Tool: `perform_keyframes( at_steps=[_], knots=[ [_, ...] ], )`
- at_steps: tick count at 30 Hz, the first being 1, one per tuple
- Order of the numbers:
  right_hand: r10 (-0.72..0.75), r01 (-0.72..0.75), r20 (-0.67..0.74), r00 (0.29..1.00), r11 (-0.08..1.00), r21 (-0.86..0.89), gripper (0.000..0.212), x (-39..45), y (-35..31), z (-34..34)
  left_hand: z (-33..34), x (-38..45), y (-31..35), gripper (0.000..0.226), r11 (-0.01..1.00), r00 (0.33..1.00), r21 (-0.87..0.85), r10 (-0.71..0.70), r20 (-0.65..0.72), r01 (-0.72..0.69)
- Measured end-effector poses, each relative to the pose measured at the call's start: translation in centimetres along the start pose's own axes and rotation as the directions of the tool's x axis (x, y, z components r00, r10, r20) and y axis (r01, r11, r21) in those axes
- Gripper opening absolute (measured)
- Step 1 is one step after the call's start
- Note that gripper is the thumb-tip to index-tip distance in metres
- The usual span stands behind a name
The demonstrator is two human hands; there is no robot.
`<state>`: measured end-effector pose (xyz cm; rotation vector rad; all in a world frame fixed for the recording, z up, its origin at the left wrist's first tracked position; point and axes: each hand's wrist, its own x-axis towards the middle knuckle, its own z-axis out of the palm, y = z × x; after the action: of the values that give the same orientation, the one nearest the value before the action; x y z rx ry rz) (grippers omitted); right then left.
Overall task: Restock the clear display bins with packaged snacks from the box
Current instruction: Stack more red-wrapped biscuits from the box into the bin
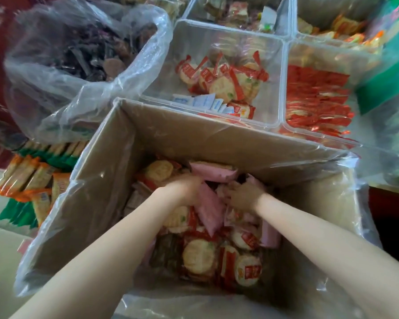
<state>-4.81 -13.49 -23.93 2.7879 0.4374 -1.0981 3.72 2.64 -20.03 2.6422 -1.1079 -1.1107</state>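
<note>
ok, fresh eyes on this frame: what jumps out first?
Both bare arms plunging into the cardboard box at centre, left hand and right hand buried among pink packets and round red-wrapped crackers. Behind it, a clear bin holds matching crackers.

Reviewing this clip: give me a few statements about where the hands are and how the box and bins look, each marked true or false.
1. Both hands are down inside the cardboard box. True; left hand, right hand.
2. The box holds only pink packets. False; pink packets lie mixed with red-wrapped round crackers.
3. The clear bin just beyond the box is full to the rim. False; it holds only a small heap.
4. A clear plastic liner lines the box. True.
</note>
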Motion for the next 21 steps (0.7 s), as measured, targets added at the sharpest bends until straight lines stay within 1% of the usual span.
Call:
perform_keyframes(
  at_steps=[1, 3, 4, 6, 7, 8, 9, 11, 12, 13, 14, 15, 17, 18, 19, 20, 21],
  knots=[
    [0.052, -0.052, -0.016, 0.999, 0.999, 0.009, 0.046, -0.8, 0.5, -0.6, 0.3, 0.2, 0.2, 0.051, 0.996, 0.999, -0.087, -0.007, 0.047, 0.012],
    [0.097, -0.094, -0.062, 0.993, 0.994, 0.047, 0.048, -2.8, 0.6, -2.3, 0.5, -0.2, 1.1, 0.056, 0.965, 0.980, -0.263, 0.057, 0.193, -0.004],
    [0.095, -0.084, -0.128, 0.987, 0.992, 0.090, 0.051, -4.0, 0.1, -3.4, 0.4, -0.4, 1.5, 0.052, 0.940, 0.968, -0.340, 0.105, 0.228, -0.022],
    [0.074, -0.046, -0.232, 0.970, 0.991, 0.124, 0.055, -5.6, -1.0, -4.8, -0.1, -1.3, 2.1, 0.036, 0.864, 0.952, -0.503, 0.175, 0.251, -0.026],
    [0.071, -0.035, -0.271, 0.960, 0.990, 0.139, 0.054, -6.3, -1.3, -5.6, -0.5, -1.7, 1.9, 0.033, 0.813, 0.948, -0.583, 0.191, 0.254, -0.008],
    [0.085, -0.028, -0.319, 0.944, 0.983, 0.180, 0.055, -6.8, -1.5, -6.1, -0.9, -2.2, 1.6, 0.036, 0.747, 0.948, -0.665, 0.196, 0.249, 0.021],
    [0.120, -0.028, -0.366, 0.923, 0.969, 0.245, 0.059, -7.2, -1.5, -6.5, -1.5, -2.9, 1.3, 0.043, 0.661, 0.949, -0.747, 0.188, 0.255, 0.070],
    [0.218, -0.012, -0.447, 0.867, 0.908, 0.419, 0.075, -8.0, -1.1, -7.2, -3.0, -3.6, 0.4, 0.059, 0.466, 0.945, -0.874, 0.201, 0.257, 0.138],
    [0.260, 0.020, -0.485, 0.835, 0.866, 0.499, 0.084, -8.4, -1.1, -7.5, -4.0, -4.0, 0.0, 0.064, 0.388, 0.942, -0.907, 0.210, 0.262, 0.165],
    [0.301, 0.055, -0.522, 0.798, 0.827, 0.560, 0.092, -8.7, -1.3, -7.7, -5.0, -4.3, -0.3, 0.066, 0.340, 0.938, -0.921, 0.211, 0.274, 0.192],
    [0.341, 0.088, -0.550, 0.762, 0.788, 0.610, 0.096, -9.0, -1.5, -8.1, -6.1, -4.8, -0.5, 0.061, 0.314, 0.931, -0.923, 0.212, 0.298, 0.224],
    [0.383, 0.123, -0.572, 0.725, 0.746, 0.655, 0.096, -9.1, -1.9, -8.4, -7.1, -5.2, -0.7, 0.051, 0.296, 0.921, -0.920, 0.215, 0.325, 0.255],
    [0.470, 0.197, -0.585, 0.661, 0.643, 0.740, 0.088, -9.2, -2.5, -8.9, -8.6, -5.9, -1.0, 0.025, 0.219, 0.913, -0.933, 0.234, 0.335, 0.286],
    [0.496, 0.225, -0.582, 0.645, 0.605, 0.764, 0.083, -9.3, -2.6, -9.1, -9.0, -6.2, -1.0, 0.021, 0.177, 0.914, -0.939, 0.234, 0.330, 0.294],
    [0.497, 0.241, -0.588, 0.638, 0.597, 0.765, 0.076, -9.4, -2.6, -9.3, -9.2, -6.3, -1.0, 0.021, 0.149, 0.916, -0.944, 0.237, 0.322, 0.294],
    [0.476, 0.243, -0.597, 0.645, 0.613, 0.752, 0.067, -9.6, -2.5, -9.5, -9.1, -6.6, -0.8, 0.022, 0.129, 0.917, -0.950, 0.253, 0.310, 0.286],
    [0.452, 0.244, -0.600, 0.660, 0.627, 0.740, 0.059, -9.7, -2.4, -9.6, -8.9, -6.7, -0.8, 0.030, 0.103, 0.916, -0.957, 0.278, 0.290, 0.272]
  ],
)
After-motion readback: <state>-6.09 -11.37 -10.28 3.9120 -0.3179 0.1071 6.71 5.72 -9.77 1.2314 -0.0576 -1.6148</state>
